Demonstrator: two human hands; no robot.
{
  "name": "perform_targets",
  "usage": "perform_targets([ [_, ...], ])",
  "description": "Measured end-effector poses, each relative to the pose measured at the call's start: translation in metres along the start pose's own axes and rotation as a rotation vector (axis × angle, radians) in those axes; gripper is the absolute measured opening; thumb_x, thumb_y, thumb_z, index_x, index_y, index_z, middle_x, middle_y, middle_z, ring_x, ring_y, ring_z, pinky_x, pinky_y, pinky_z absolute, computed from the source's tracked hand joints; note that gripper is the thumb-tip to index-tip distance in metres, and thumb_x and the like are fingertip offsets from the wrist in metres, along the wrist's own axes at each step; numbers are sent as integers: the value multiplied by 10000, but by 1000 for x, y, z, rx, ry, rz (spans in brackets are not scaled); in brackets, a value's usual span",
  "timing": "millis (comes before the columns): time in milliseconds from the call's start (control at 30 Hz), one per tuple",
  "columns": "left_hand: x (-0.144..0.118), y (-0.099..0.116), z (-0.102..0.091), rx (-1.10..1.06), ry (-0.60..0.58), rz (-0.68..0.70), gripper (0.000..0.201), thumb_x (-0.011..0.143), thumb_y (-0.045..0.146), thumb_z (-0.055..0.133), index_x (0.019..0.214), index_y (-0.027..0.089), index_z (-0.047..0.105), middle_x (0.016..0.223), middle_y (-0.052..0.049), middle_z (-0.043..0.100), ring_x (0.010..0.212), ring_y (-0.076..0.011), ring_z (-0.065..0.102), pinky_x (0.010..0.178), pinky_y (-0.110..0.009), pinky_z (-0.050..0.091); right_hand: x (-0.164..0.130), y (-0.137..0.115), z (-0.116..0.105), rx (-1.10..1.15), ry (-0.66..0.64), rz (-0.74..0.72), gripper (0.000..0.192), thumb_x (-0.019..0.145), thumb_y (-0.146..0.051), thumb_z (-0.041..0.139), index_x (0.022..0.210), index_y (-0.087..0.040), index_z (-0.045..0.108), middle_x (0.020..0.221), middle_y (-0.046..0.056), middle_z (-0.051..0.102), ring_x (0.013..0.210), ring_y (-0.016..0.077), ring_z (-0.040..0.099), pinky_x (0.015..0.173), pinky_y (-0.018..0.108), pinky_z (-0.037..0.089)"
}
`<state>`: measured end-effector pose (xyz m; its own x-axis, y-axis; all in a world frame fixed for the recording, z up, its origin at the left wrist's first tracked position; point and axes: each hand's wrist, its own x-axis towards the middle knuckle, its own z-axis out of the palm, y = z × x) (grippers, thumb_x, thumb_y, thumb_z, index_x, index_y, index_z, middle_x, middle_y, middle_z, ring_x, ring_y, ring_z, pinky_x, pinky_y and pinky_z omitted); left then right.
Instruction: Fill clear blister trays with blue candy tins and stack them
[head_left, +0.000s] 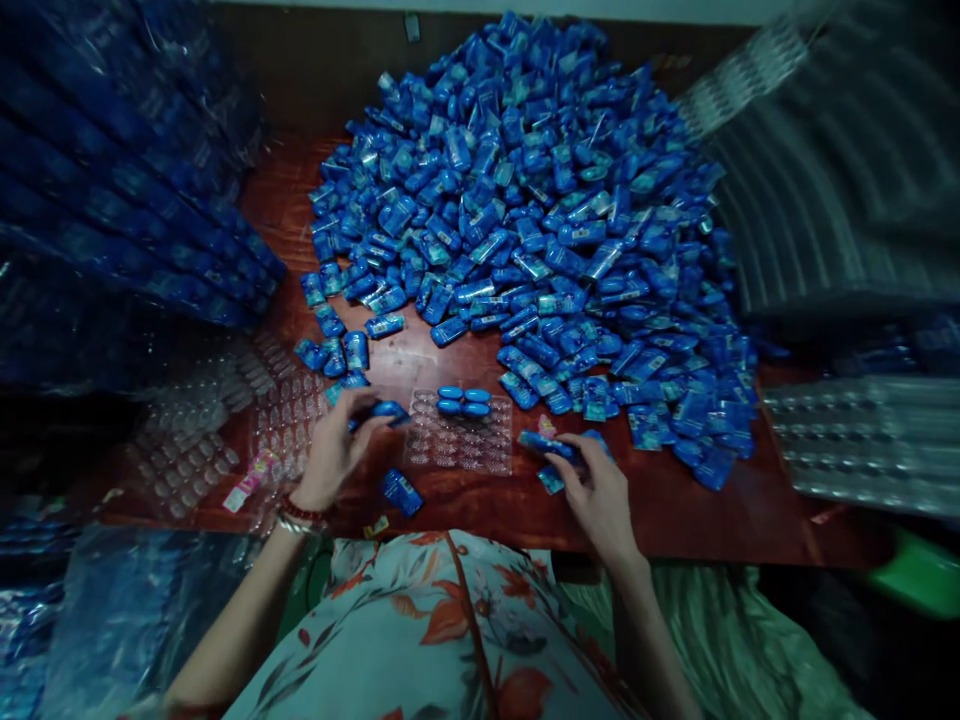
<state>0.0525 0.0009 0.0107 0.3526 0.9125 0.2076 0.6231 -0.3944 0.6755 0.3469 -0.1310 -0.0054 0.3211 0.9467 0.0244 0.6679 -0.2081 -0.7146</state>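
Observation:
A clear plastic tray point(459, 440) with rows of oval hollows lies on the table in front of me, a few blue packets point(463, 402) sitting in its upper rows. To its left, my left hand point(337, 440) is closed in a pinch on a small blue packet point(388, 411). My right hand point(592, 480), right of the tray, pinches another blue packet point(549, 443) between thumb and fingers. More packets show partly behind the right fingers. A loose blue packet point(403, 492) lies near the table's front edge, between the hands.
A large heap of blue packets point(525, 200) covers the back of the table point(277, 190). Filled blue stacks point(127, 180) rise at the left, above empty clear trays point(187, 460). Stacked clear trays point(862, 440) stand at the right. A pink wrapper point(251, 482) lies at front left.

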Motion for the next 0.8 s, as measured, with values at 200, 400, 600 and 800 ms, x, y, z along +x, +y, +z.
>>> perform_targets([
  [200, -12, 11, 51, -79, -68, 304, 173, 901, 178, 448, 1041, 162, 549, 918, -62, 639, 850, -144, 613, 755, -263, 509, 15, -19, 40, 27, -41, -323, 251, 893, -197, 461, 1139, -191, 508, 1026, 79, 610, 985, 187, 573, 853, 337, 474],
  [400, -2, -1, 63, 72, -143, 506, 219, 914, 115, 370, 1058, 141, 532, 1001, -98, 597, 923, -158, 581, 770, -284, 514, 34, -20, 36, -277, -170, -632, 374, 842, -15, 354, 1135, -155, 539, 1020, 115, 586, 963, 201, 553, 811, 344, 487],
  [600, 8, 19, 56, 322, -302, 729, 262, 923, 123, 296, 1040, 96, 529, 858, -101, 586, 801, -179, 553, 704, -314, 511, 43, -53, 29, -582, -382, -630, 298, 847, -49, 409, 1058, -168, 583, 904, 94, 593, 861, 210, 558, 706, 320, 486],
  [800, -1, 26, 56, 465, -318, 676, 317, 902, 103, 304, 1140, 76, 512, 1021, -166, 591, 924, -220, 539, 748, -336, 490, 41, -81, 44, -754, -411, -613, 275, 849, -58, 397, 973, -161, 620, 836, 105, 613, 803, 233, 569, 621, 321, 480],
])
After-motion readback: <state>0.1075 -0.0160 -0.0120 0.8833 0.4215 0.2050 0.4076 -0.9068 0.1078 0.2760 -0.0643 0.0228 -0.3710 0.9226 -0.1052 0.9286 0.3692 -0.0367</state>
